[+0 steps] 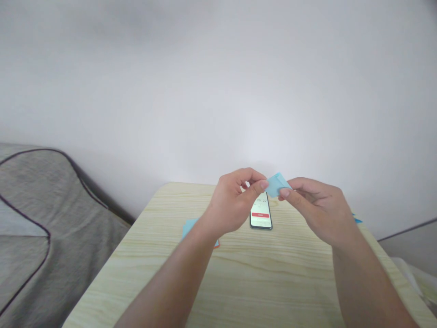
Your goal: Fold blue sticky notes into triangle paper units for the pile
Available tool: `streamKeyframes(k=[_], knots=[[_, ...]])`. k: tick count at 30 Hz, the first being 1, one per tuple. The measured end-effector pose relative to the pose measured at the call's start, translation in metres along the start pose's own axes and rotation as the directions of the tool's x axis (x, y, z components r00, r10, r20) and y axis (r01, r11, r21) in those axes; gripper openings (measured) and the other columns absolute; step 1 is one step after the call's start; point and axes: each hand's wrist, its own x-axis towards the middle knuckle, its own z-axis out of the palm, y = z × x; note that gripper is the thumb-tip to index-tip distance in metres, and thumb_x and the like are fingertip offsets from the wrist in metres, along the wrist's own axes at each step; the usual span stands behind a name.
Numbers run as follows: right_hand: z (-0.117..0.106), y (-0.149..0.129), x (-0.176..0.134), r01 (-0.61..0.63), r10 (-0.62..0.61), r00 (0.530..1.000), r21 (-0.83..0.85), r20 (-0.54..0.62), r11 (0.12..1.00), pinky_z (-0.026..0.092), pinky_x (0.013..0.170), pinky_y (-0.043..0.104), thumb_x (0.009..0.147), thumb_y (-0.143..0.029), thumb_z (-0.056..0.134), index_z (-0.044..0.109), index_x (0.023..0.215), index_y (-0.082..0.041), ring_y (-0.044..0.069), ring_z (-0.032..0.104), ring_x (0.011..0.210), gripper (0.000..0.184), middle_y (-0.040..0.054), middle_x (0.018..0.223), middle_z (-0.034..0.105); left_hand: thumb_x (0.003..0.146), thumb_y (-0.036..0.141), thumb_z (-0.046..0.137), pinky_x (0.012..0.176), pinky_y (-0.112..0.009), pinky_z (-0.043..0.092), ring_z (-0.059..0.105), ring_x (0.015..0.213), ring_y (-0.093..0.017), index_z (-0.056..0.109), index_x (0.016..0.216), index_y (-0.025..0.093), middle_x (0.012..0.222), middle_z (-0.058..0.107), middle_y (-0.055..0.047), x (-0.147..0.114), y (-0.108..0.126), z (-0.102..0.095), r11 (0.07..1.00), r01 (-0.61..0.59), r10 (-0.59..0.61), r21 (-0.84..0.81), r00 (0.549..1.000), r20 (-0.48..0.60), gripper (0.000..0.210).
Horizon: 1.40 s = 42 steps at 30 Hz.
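Between my two hands, raised above the table, is a small folded piece of light blue paper [277, 184]. My left hand [235, 198] pinches its left corner between thumb and forefinger. At the lower right edge, the thumb and fingers of my right hand [319, 207] close on the same paper. A fold line shows across its upper part. Behind and below the paper lies a phone [261, 214] with a lit screen showing digits and a red bar; its top is hidden by my left hand and the paper.
Light blue sheets [188, 225] lie on the wooden table [164, 259], partly covered by my left forearm, with an orange edge showing. A darker blue piece [357, 219] peeks out beyond my right wrist. A grey fabric-covered piece [78, 228] stands left; a white wall [218, 91] rises behind.
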Motion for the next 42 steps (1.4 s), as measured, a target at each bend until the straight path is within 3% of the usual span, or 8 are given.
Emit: streamKeyframes(k=[7, 13, 17, 23, 27, 36, 42], knots=[[0.0, 0.0, -0.001, -0.026, 0.027, 0.998, 0.007, -0.048, 1.0, 0.047, 0.064, 0.028, 0.091, -0.045, 0.069, 0.074, 0.084, -0.025, 0.016, 0.063, 0.072, 0.022, -0.0006, 0.079, 0.073, 0.093, 0.041, 0.065, 0.074, -0.028, 0.049, 0.062, 0.083, -0.016, 0.071, 0.091, 0.017, 0.089, 0.071, -0.005, 0.004, -0.005, -0.001, 0.972, 0.092, -0.078, -0.214, 0.994, 0.075, 0.025], [0.003, -0.001, 0.001, -0.087, 0.086, 0.996, 0.104, 0.008, 0.991, 0.047, 0.063, 0.027, 0.09, -0.044, 0.071, 0.076, 0.086, -0.024, 0.016, 0.065, 0.073, 0.021, 0.0006, 0.08, 0.074, 0.092, 0.041, 0.067, 0.063, -0.025, 0.043, 0.052, 0.068, -0.012, 0.067, 0.079, 0.016, 0.073, 0.062, 0.0, 0.003, -0.008, -0.001, 0.977, 0.076, -0.068, -0.2, 0.997, 0.048, 0.027], [0.006, 0.003, 0.002, -0.14, 0.119, 0.985, 0.18, 0.124, 0.974, 0.049, 0.064, 0.027, 0.086, -0.043, 0.076, 0.076, 0.081, -0.021, 0.017, 0.067, 0.073, 0.022, 0.0021, 0.078, 0.075, 0.092, 0.04, 0.067, 0.062, -0.024, 0.043, 0.053, 0.068, -0.012, 0.067, 0.079, 0.016, 0.073, 0.063, -0.001, 0.003, -0.007, 0.001, 0.967, 0.061, -0.051, -0.246, 0.998, 0.045, 0.027], [0.006, 0.004, 0.002, -0.136, 0.105, 0.984, 0.232, 0.142, 0.963, 0.047, 0.067, 0.028, 0.087, -0.038, 0.074, 0.075, 0.079, -0.021, 0.017, 0.064, 0.075, 0.02, 0.0019, 0.078, 0.073, 0.093, 0.041, 0.066, 0.068, -0.027, 0.046, 0.058, 0.073, -0.014, 0.068, 0.083, 0.016, 0.078, 0.067, -0.003, 0.003, -0.006, 0.004, 0.959, 0.051, -0.033, -0.28, 0.997, 0.066, 0.027], [0.009, 0.001, 0.003, -0.128, 0.099, 0.985, 0.21, 0.143, 0.969, 0.047, 0.069, 0.029, 0.091, -0.034, 0.07, 0.073, 0.075, -0.02, 0.018, 0.064, 0.077, 0.022, 0.0014, 0.076, 0.072, 0.094, 0.042, 0.065, 0.071, -0.029, 0.047, 0.059, 0.074, -0.015, 0.068, 0.083, 0.016, 0.077, 0.067, -0.003, 0.003, -0.007, 0.006, 0.968, 0.045, -0.027, -0.249, 0.997, 0.076, 0.029], [0.007, -0.001, 0.002, -0.1, 0.06, 0.979, 0.2, 0.197, 0.975, 0.048, 0.074, 0.031, 0.095, -0.044, 0.065, 0.074, 0.075, -0.02, 0.018, 0.065, 0.078, 0.032, 0.0011, 0.077, 0.072, 0.096, 0.043, 0.061, 0.073, -0.032, 0.049, 0.064, 0.074, -0.017, 0.065, 0.085, 0.017, 0.073, 0.07, -0.004, 0.002, -0.008, 0.007, 0.962, 0.045, -0.012, -0.271, 0.993, 0.119, 0.029], [0.006, 0.004, 0.003, -0.153, 0.118, 0.969, 0.147, 0.219, 0.977, 0.052, 0.073, 0.031, 0.094, -0.049, 0.066, 0.079, 0.087, -0.023, 0.02, 0.072, 0.082, 0.03, 0.0026, 0.087, 0.079, 0.093, 0.041, 0.066, 0.069, -0.029, 0.045, 0.058, 0.072, -0.014, 0.065, 0.083, 0.016, 0.077, 0.066, -0.002, 0.003, -0.011, 0.003, 0.971, 0.027, -0.02, -0.238, 0.999, 0.033, 0.027]])
